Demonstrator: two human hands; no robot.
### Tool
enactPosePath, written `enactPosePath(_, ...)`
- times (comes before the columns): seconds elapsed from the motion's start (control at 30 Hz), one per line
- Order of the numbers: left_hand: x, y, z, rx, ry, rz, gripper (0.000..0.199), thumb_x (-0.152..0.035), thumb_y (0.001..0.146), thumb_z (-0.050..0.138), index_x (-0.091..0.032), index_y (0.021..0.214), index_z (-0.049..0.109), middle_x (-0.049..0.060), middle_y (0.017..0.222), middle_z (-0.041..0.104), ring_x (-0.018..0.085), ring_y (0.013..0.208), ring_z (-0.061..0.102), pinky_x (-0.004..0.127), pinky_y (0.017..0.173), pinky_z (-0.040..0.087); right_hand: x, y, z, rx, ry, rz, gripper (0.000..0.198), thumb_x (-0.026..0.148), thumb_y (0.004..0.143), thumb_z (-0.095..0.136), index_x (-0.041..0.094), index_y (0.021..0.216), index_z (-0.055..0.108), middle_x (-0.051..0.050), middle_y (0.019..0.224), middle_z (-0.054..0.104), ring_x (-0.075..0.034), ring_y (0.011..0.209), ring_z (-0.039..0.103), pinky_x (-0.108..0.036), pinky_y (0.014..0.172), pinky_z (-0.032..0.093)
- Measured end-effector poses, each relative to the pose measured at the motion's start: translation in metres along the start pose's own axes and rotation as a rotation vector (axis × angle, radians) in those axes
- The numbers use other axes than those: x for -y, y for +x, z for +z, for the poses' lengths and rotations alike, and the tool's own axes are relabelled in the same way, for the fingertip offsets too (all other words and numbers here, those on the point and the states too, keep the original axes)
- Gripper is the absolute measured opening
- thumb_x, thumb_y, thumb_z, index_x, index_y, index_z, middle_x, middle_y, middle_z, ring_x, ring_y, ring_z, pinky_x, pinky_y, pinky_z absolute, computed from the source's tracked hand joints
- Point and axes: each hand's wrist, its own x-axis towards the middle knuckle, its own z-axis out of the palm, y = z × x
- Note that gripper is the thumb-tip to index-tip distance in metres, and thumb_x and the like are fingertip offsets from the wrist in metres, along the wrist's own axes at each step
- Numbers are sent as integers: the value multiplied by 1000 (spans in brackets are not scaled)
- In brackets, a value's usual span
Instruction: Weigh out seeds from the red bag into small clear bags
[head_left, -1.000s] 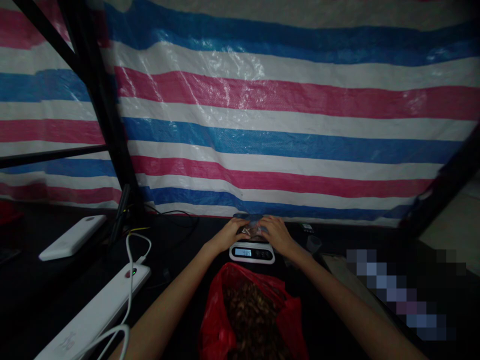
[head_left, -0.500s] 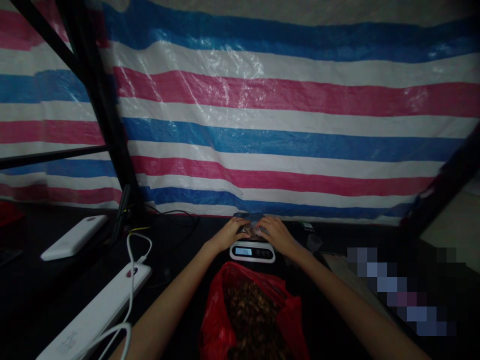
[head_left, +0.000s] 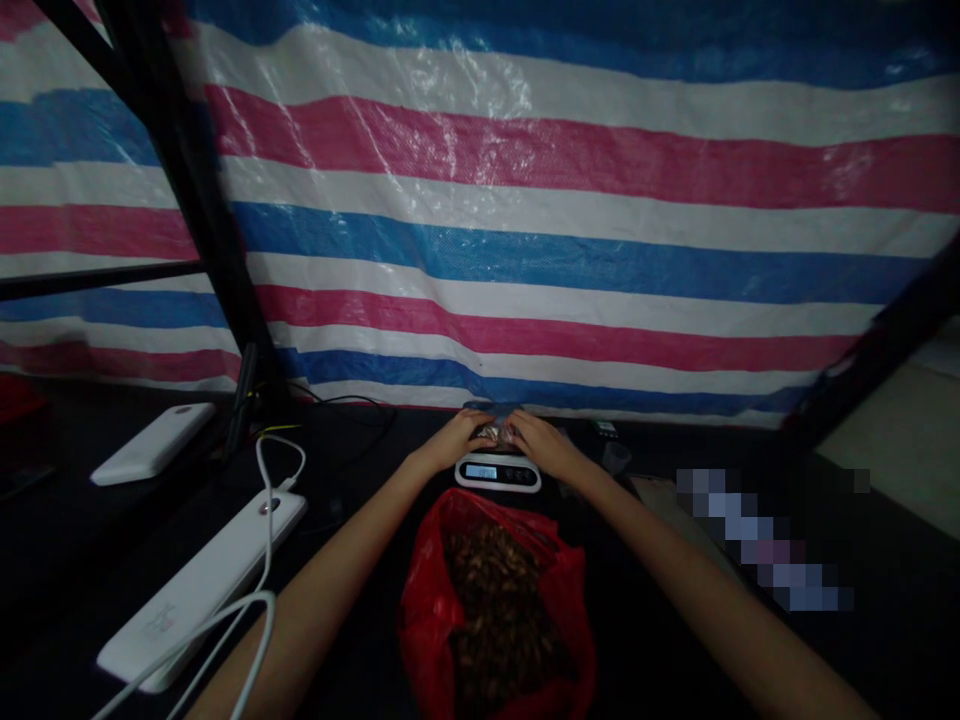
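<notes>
A small digital scale (head_left: pixel 498 473) with a white rim and a lit display sits at the back of the dark table. On it rests a clear plastic bag (head_left: pixel 492 433) with small brown pieces inside. My left hand (head_left: pixel 463 437) grips the bag's left side, fingers curled inward. From the right, my right hand (head_left: pixel 538 441) holds the same bag, its fingertips close to the left ones. The fingers partly cover the bag. In front of the scale stands an open red plastic bag (head_left: pixel 429 600) filled with many small brown pieces (head_left: pixel 499 610).
Two white power banks (head_left: pixel 199 590) (head_left: pixel 154 445) lie on the left, the nearer one with a white cable (head_left: pixel 268 560). A small clear cup (head_left: pixel 616 457) stands right of the scale. Behind is a striped plastic sheet (head_left: pixel 525 230) with a black metal frame (head_left: pixel 199 210).
The whole scene sits slightly higher in the picture as my view tilts down. Both hands stay on the clear bag. The digits on the scale's display look different.
</notes>
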Motion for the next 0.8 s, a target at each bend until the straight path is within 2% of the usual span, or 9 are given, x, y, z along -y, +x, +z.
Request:
enactPosePath(0.3, -5, -2, -2, 19, 19, -19, 43, -28, 79, 63, -11, 118, 56, 16, 119, 59, 25, 113, 52, 39, 98, 39, -14, -2, -2, 3, -14, -22, 16, 11, 85, 44, 15, 90, 58, -6, 88, 60, -16, 87, 56, -30, 79, 42)
enactPosePath(0.53, -2, -1, 0, 4, 45, 7, 42, -29, 79, 62, -13, 117, 56, 15, 116, 60, 25, 111, 53, 40, 96, 40, -3, 1, -6, 94, -218, -68, 16, 14, 87, 45, 14, 97, 57, -9, 97, 59, -18, 89, 57, -30, 79, 43)
enactPosePath(0.8, -7, 0, -2, 26, 62, 16, 43, -30, 79, 62, -11, 117, 56, 15, 117, 60, 25, 111, 53, 38, 97, 40, 5, 5, -8, 204, -431, -125, 23, 3, 85, 38, 11, 98, 55, -11, 96, 61, -20, 88, 61, -31, 76, 46)
